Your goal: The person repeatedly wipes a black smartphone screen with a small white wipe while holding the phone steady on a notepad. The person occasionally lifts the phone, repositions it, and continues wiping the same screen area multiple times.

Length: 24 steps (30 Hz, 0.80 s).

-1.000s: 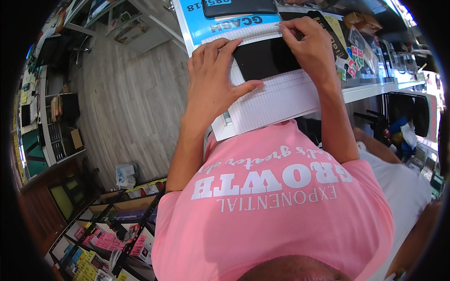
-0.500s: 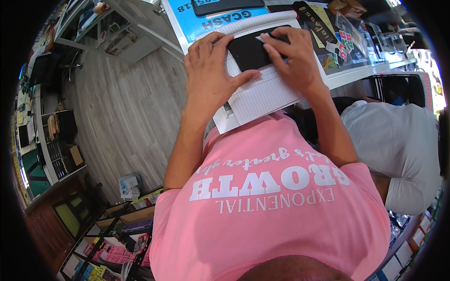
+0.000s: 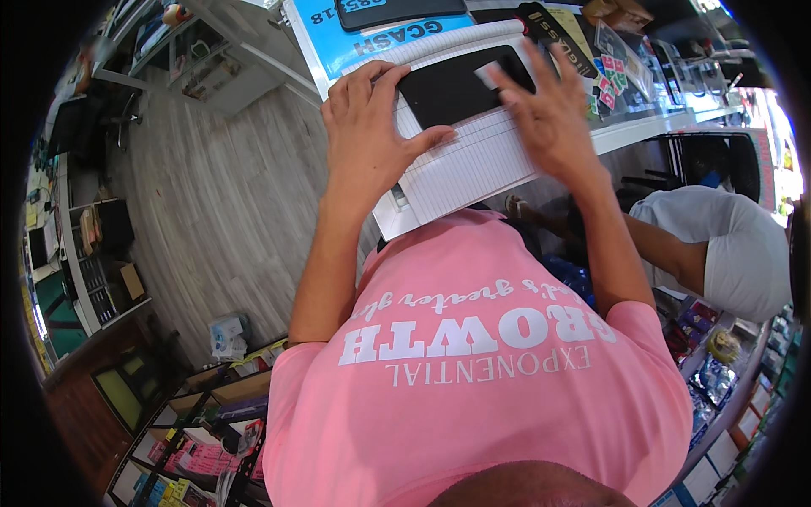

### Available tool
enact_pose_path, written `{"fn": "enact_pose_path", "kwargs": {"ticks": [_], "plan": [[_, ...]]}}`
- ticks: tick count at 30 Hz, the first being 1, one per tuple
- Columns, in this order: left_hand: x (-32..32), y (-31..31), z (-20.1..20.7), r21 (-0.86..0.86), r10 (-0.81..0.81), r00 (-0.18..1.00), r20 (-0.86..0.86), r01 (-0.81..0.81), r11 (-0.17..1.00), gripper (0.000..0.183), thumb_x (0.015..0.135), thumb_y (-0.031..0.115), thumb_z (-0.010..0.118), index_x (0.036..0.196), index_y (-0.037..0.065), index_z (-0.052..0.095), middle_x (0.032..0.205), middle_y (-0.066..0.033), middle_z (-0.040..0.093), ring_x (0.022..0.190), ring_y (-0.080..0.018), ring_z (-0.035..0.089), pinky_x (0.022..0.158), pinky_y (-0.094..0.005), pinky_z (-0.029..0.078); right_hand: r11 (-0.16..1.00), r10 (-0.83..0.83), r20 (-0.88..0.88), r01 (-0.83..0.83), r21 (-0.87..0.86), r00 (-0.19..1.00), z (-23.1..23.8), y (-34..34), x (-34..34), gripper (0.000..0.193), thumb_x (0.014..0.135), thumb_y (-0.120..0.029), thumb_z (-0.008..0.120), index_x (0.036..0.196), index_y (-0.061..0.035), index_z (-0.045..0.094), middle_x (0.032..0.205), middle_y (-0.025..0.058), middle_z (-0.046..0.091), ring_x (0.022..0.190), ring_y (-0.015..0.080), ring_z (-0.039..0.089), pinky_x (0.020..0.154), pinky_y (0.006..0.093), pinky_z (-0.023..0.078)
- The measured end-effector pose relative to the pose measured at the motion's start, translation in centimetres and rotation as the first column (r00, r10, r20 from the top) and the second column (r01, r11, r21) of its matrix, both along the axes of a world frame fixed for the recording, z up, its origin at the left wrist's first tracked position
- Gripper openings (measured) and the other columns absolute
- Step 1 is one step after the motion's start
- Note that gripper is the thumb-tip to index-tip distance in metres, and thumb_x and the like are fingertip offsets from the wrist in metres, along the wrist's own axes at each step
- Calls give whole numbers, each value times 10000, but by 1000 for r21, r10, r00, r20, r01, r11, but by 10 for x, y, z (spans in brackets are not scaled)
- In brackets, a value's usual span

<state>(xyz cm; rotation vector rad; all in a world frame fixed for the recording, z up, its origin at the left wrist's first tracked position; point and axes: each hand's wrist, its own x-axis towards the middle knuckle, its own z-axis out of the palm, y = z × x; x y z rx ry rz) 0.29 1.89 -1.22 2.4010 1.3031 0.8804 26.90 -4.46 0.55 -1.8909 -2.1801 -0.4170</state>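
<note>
A black smartphone [image 3: 452, 95] lies flat on an open lined notebook [image 3: 473, 160] at the front of the counter. My left hand [image 3: 363, 135] rests at the phone's left end, with fingers and thumb spread around its edge. Over the phone's right end is my right hand [image 3: 549, 118], blurred by motion, its fingers visibly apart. A small white piece [image 3: 487, 75] like a wipe or scrap shows at one right fingertip, above the black surface. Whether that fingertip presses it or merely lies beside it, the blur hides.
Beyond the notebook are a blue printed sheet [image 3: 372, 38] and another dark device [image 3: 401, 10]. Small coloured stickers [image 3: 611, 80] and a long black package [image 3: 557, 38] lie on the glass counter to the right. A person in a grey shirt [image 3: 718, 245] bends down at my right.
My right hand has moved right and its fingers have spread from their curled pose. More of the phone shows. The person at right has shifted lower.
</note>
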Motion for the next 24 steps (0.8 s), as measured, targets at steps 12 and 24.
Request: {"fn": "enact_pose_path", "kwargs": {"ticks": [12,24], "plan": [[4,-3,1,-16,27,998,-50,-28,999,935,690,558,970,1466,154,641,1514,-77,520,1473,-336,384,1251,-510,326,987,157,-154,-160,-8,976,-7,13,17,413,1150,-418,474,1484,-304,689,1704,135,397,1596,417,267,1281,598,227],[-3,-4,9,-54,21,994,-108,-27,998,906,688,584,959,1461,222,655,1570,-58,498,1514,-367,344,1266,-543,313,989,88,-24,-85,124,996,-19,16,33,424,1139,-401,456,1461,-296,711,1655,146,486,1556,445,352,1270,621,235]]}}
